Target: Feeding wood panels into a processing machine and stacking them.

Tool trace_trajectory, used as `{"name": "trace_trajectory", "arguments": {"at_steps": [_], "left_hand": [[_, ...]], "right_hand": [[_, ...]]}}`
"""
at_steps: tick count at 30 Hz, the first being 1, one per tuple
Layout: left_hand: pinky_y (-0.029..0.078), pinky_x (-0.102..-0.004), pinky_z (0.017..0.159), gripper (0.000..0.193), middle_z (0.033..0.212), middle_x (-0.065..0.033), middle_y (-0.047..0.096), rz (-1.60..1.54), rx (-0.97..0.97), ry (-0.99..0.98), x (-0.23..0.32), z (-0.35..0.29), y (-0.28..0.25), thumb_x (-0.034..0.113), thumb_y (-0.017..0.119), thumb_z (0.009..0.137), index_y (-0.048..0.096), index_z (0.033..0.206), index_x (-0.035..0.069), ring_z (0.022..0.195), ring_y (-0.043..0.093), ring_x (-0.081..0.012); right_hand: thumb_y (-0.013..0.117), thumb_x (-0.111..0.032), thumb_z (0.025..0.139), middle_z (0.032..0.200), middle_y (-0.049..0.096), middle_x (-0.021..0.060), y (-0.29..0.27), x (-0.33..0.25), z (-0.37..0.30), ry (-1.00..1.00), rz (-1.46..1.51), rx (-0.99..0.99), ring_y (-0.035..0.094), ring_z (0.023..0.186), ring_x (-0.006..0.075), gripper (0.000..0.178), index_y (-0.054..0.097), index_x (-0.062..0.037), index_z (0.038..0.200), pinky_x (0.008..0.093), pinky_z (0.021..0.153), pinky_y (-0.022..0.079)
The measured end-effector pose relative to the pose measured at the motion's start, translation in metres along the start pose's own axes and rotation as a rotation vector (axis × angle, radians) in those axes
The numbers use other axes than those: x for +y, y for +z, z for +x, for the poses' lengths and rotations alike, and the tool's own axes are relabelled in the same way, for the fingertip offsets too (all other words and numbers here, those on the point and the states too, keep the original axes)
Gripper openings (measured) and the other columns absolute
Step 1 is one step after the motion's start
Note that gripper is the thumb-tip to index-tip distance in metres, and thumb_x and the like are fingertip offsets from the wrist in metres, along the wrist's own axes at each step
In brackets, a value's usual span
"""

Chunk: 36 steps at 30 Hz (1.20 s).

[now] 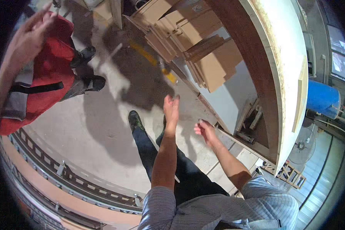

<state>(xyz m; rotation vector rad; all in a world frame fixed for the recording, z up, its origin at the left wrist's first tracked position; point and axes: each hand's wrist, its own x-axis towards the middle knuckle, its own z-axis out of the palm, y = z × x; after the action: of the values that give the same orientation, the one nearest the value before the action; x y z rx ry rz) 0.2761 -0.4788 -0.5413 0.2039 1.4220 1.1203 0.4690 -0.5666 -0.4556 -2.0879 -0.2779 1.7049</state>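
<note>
My left hand (171,108) is held out over the floor in front of me, its fingers stretched forward and nothing seen in it. To its right, my right hand (206,132) hangs in the air with fingers loosely bent and apart, also holding nothing that shows. Neither hand touches anything. Nearest to my right hand is a large wooden-edged shelf unit (270,88). On its pale shelf board (234,111) lie uneven stacks of brown flat panels (214,67).
A co-worker in a red and grey garment (53,65) stands at left, one hand (27,44) raised. A roller conveyor (76,180) curves along the lower left. At right are a blue drum (322,99) and a round fan (302,145). Yellow tape (145,53) marks the floor (107,126).
</note>
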Motion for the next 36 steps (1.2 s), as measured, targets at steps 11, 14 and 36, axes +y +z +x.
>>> {"name": "trace_trajectory", "arguments": {"at_steps": [11, 14, 36], "left_hand": [[0.051, -0.0467, 0.082, 0.036, 0.099, -0.0167, 0.066, 0.942, -0.034, 0.171, -0.153, -0.079, -0.139, 0.032, 0.073, 0.085, 0.062, 0.098, 0.0, 0.096, 0.063, -0.04], [0.05, -0.0511, 0.081, 0.044, 0.094, -0.0165, 0.066, 1.14, -0.129, -0.187, -0.144, -0.141, -0.207, 0.041, 0.076, 0.079, 0.064, 0.098, 0.003, 0.094, 0.062, -0.0412], [0.044, -0.0434, 0.104, 0.1, 0.136, -0.0263, 0.051, -0.025, 0.142, -0.314, -0.222, -0.335, -0.232, 0.037, 0.088, 0.072, 0.035, 0.144, -0.007, 0.123, 0.051, -0.0377]], "right_hand": [[0.062, -0.021, 0.097, 0.097, 0.07, 0.0068, 0.054, 0.083, -0.045, 0.194, -0.153, -0.231, 0.067, 0.077, 0.0151, 0.024, 0.062, -0.0066, 0.116, 0.0281, 0.07, 0.057], [0.063, -0.02, 0.097, 0.094, 0.069, 0.0051, 0.056, 0.114, -0.07, 0.26, -0.308, -0.217, 0.066, 0.075, 0.0131, 0.023, 0.062, -0.0076, 0.116, 0.0267, 0.069, 0.055], [0.072, -0.024, 0.087, 0.088, 0.069, 0.0144, -0.045, 0.174, -0.068, -0.416, -1.117, -0.196, 0.065, 0.08, 0.0228, 0.035, 0.064, 0.0002, 0.111, 0.0355, 0.076, 0.052]]}}
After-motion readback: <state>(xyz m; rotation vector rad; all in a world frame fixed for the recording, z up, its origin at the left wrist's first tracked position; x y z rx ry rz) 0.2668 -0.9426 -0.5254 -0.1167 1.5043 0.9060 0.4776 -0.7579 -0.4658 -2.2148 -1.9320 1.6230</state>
